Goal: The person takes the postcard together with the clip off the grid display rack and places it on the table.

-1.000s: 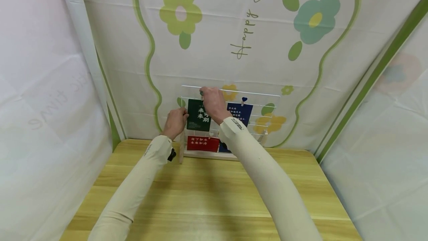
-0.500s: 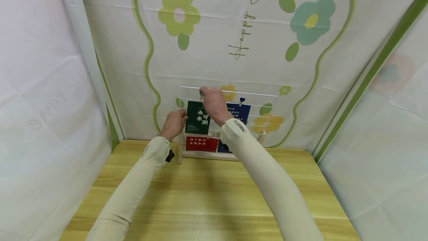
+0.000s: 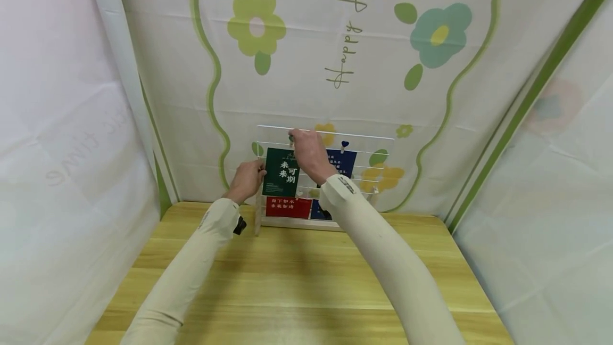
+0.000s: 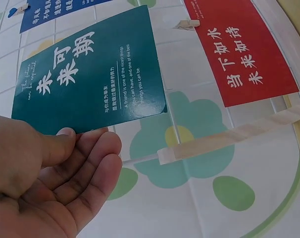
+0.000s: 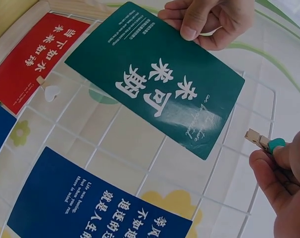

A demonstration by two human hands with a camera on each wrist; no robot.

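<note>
My left hand (image 3: 246,179) pinches a green card (image 4: 90,74) with white lettering by its side edge, thumb in front and fingers behind. The card is held in front of a white wire grid stand (image 3: 364,136), at its upper left. In my right hand (image 3: 310,154) is a small wooden clothespin (image 5: 259,140) with a green decoration, gripped at its tail end between thumb and fingers. A gap shows between the clothespin's tip and the card's top edge in the right wrist view.
A red card (image 4: 244,54) hangs low on the grid, by a white-heart clothespin (image 5: 52,93). To the right hangs a blue card (image 5: 85,198) under a blue-heart clothespin (image 3: 345,145); another blue card (image 3: 318,212) sits lower. The stand is on a wooden table (image 3: 287,281) against a printed cloth.
The green card has come down slightly against the grid, its lower edge now meeting the red card's top in the head view. Both hands keep their holds; the head view has shifted a little.
</note>
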